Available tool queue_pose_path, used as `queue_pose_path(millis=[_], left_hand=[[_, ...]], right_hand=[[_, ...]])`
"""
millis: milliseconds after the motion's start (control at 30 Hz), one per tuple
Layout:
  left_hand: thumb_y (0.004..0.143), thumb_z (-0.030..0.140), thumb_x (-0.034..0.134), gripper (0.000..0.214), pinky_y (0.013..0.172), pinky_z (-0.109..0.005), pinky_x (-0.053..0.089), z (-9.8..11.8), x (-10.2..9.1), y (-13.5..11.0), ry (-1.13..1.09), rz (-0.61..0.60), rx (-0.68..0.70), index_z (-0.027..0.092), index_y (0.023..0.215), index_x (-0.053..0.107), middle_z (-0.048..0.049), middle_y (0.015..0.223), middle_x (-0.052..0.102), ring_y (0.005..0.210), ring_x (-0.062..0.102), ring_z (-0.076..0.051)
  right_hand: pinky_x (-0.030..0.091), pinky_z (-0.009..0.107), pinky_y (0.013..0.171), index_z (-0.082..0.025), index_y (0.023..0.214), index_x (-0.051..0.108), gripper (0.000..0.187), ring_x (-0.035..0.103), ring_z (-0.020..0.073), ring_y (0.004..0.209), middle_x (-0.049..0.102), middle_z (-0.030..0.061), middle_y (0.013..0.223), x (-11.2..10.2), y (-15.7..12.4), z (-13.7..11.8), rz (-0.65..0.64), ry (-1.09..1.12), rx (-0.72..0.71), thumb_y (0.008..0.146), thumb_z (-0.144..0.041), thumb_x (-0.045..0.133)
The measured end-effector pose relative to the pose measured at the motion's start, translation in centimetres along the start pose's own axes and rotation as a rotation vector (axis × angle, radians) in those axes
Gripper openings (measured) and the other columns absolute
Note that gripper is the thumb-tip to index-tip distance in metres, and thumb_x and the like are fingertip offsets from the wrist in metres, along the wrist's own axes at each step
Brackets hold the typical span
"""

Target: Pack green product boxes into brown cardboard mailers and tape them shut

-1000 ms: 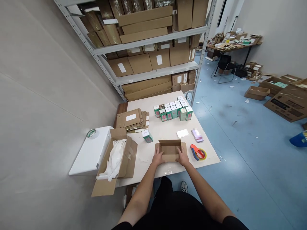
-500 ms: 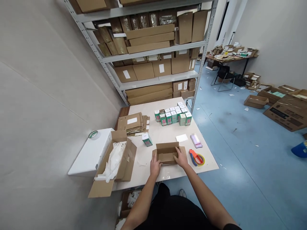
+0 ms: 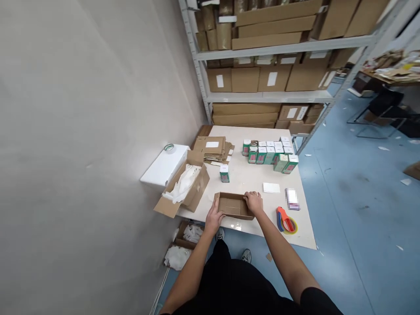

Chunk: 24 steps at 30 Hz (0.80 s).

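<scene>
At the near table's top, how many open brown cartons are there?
2: the small carton held between the left hand and right hand, and the larger carton with white packing at the table's left edge. I see no sign of another hidden there.

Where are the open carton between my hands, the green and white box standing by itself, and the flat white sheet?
Open carton (image 3: 232, 204): head view, bare inside.
Green and white box (image 3: 225, 176): head view, front face.
Flat white sheet (image 3: 271, 187): head view, middle of its top.
</scene>
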<state>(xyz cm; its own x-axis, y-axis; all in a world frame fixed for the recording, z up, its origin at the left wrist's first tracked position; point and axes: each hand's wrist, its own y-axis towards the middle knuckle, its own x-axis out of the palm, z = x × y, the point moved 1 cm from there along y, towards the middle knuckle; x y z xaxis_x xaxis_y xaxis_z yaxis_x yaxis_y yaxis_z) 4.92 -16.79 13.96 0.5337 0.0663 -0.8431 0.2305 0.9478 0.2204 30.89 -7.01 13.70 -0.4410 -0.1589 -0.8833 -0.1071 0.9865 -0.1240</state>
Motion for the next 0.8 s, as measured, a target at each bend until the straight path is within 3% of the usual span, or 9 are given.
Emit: queue_pose_path(millis=[100, 233, 433, 667, 800], left_hand=[[0.091, 0.022, 0.067, 0.010, 0.121, -0.053, 0.041, -1.4, -1.1, -1.6, 0.001, 0.024, -0.107, 0.022, 0.091, 0.076, -0.0064, 0.171, 0.027, 0.158, 0.026, -0.034], [0.088, 0.022, 0.071, 0.009, 0.121, -0.057, 0.039, -3.7, -2.0, -3.5, -0.021, 0.029, -0.241, 0.023, 0.093, 0.078, -0.0054, 0.170, 0.031, 0.157, 0.027, -0.037], [0.083, 0.021, 0.076, 0.008, 0.120, -0.059, 0.039, -6.6, -3.1, -5.9, -0.037, 0.025, -0.380, 0.025, 0.090, 0.079, -0.0018, 0.169, 0.033, 0.154, 0.032, -0.039], [0.088, 0.025, 0.073, 0.007, 0.113, -0.060, 0.043, -9.2, -5.1, -7.8, 0.016, -0.003, -0.410, 0.025, 0.091, 0.079, -0.0019, 0.171, 0.027, 0.153, 0.031, -0.040], [0.087, 0.022, 0.074, 0.005, 0.113, -0.059, 0.042, -9.9, -5.5, -7.8, -0.022, -0.007, -0.386, 0.025, 0.088, 0.078, -0.0011, 0.171, 0.028, 0.153, 0.031, -0.038]], right_hand=[[0.021, 0.056, 0.121, -0.027, 0.124, 0.069, 0.029, 0.049, 0.0306, 0.134, 0.068, 0.0117, 0.130, 0.4, 0.8, -2.7, -0.013, 0.009, -0.071, 0.098, -0.028, 0.055], [0.025, 0.055, 0.123, -0.024, 0.146, 0.056, 0.053, 0.029, 0.0347, 0.152, 0.046, 0.0132, 0.158, 0.7, 2.7, -7.2, 0.031, 0.064, -0.197, 0.094, -0.031, 0.060], [0.034, 0.050, 0.121, -0.021, 0.146, 0.057, 0.054, 0.039, 0.0332, 0.147, 0.043, 0.0138, 0.160, 1.2, 7.5, -16.7, 0.034, 0.126, -0.393, 0.094, -0.036, 0.062], [0.043, 0.045, 0.115, -0.026, 0.152, 0.049, 0.073, 0.044, 0.0327, 0.145, 0.028, 0.0115, 0.169, 5.9, 11.8, -29.1, -0.238, 0.057, -0.555, 0.088, -0.047, 0.075], [0.044, 0.052, 0.111, -0.024, 0.158, 0.041, 0.097, 0.048, 0.0416, 0.141, 0.020, 0.0188, 0.171, 9.3, 14.2, -33.9, -0.367, -0.035, -0.408, 0.079, -0.069, 0.076]])
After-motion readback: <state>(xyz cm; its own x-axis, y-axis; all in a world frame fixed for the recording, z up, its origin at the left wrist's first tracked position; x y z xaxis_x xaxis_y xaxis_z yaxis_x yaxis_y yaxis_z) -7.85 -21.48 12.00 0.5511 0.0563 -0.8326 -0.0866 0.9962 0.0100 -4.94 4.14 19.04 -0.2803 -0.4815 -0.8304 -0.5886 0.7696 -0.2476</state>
